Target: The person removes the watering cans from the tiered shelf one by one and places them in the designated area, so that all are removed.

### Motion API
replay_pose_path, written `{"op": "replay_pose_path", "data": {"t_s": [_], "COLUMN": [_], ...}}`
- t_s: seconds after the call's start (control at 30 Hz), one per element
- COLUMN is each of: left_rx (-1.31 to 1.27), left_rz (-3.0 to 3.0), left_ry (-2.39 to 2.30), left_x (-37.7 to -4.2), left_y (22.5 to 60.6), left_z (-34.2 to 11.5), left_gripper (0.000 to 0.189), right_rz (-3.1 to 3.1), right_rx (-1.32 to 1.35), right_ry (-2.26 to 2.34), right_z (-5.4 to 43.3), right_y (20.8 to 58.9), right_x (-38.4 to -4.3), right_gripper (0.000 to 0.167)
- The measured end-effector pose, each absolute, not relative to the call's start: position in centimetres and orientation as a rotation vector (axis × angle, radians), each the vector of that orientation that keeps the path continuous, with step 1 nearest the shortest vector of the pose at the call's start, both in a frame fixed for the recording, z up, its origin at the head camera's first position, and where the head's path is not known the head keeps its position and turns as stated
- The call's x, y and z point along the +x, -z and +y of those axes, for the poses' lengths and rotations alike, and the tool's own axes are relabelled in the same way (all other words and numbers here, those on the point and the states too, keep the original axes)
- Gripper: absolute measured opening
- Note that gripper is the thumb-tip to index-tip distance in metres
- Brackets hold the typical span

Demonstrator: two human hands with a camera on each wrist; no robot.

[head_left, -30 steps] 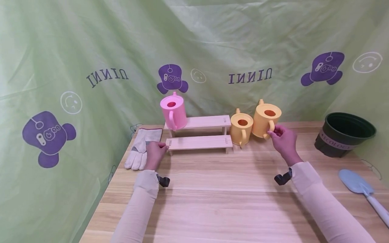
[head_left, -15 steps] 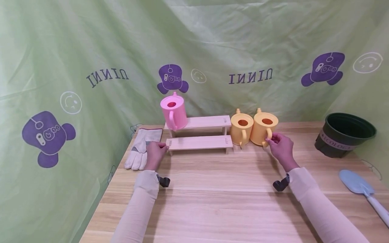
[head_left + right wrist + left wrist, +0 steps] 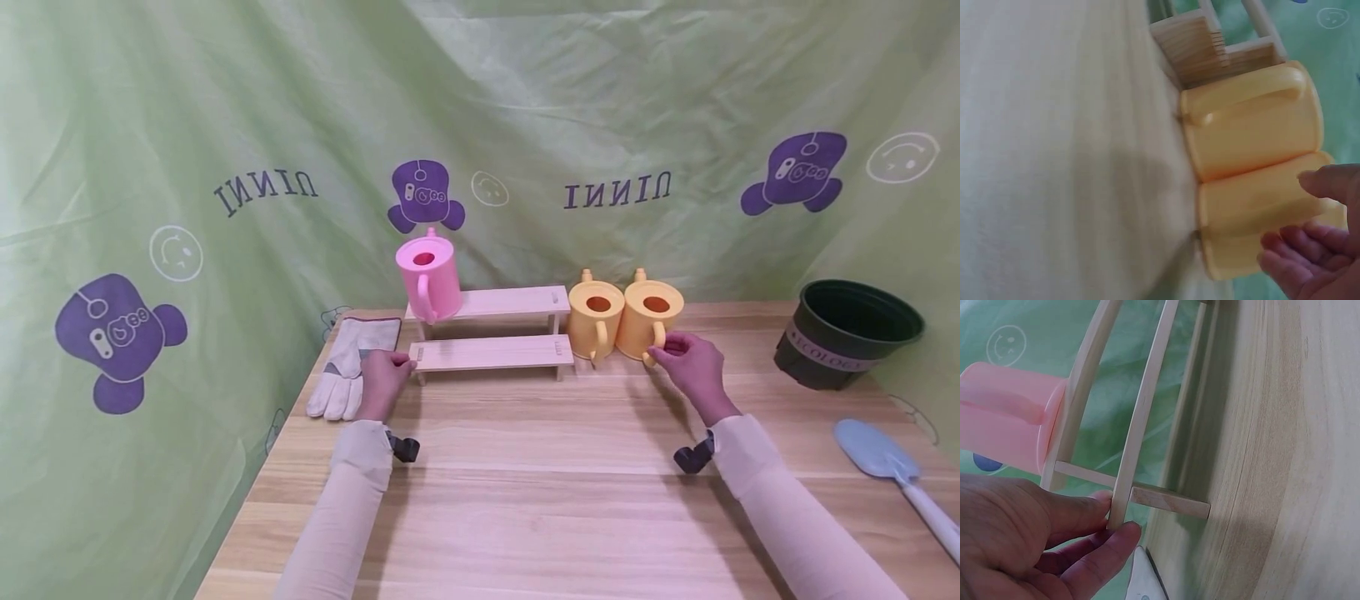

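Yellow, the outer can [image 3: 637,327] stood upright on the bench [image 3: 480,517], left of the nearer right hand [image 3: 693,364]; its handle [image 3: 659,333] ran downward between the thumb [image 3: 1327,181] and fingers [image 3: 1288,267], which stood loosely apart. The left hand [image 3: 385,383], well away, pinched the stand [image 3: 491,352] at its lower board.

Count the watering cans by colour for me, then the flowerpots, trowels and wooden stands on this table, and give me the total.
Pink watering can: 1
Yellow watering cans: 2
Dark green flowerpot: 1
Light blue trowel: 1
Two-tier wooden stand: 1
Total: 6
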State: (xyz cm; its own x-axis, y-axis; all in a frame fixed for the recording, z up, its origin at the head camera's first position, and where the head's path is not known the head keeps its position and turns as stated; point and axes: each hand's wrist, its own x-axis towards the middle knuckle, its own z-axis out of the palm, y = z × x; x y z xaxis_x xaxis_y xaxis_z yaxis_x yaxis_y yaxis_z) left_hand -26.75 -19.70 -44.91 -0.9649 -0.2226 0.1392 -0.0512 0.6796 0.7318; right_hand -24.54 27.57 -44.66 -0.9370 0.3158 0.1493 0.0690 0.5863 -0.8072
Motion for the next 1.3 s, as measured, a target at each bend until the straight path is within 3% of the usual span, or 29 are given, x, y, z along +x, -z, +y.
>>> {"op": "replay_pose_path", "data": {"t_s": [0.23,0.57,0.97,1.3], "left_rx": [0.234,0.255,0.261,0.226], "left_rz": [-2.678,-2.665,-2.679,-2.667], "left_ry": [1.157,1.161,1.157,1.155], "left_x": [-26.9,-26.7,-26.7,-26.9], "left_y": [45.0,45.1,45.2,45.1], "left_z": [-19.9,-20.2,-20.0,-19.7], "left_gripper": [0.018,0.02,0.018,0.017], "right_rz": [-2.253,-2.284,-2.479,-2.483], "right_rx": [-0.434,-0.024,0.355,0.434], "right_ry": [-1.465,-1.566,-1.657,-1.56], "right_z": [26.2,15.0,1.1,-3.3], "right_y": [38.9,32.2,34.5,35.8], "right_x": [-25.5,-28.5,-30.0,-30.1], "right_gripper": [0.049,0.033,0.031,0.031]}}
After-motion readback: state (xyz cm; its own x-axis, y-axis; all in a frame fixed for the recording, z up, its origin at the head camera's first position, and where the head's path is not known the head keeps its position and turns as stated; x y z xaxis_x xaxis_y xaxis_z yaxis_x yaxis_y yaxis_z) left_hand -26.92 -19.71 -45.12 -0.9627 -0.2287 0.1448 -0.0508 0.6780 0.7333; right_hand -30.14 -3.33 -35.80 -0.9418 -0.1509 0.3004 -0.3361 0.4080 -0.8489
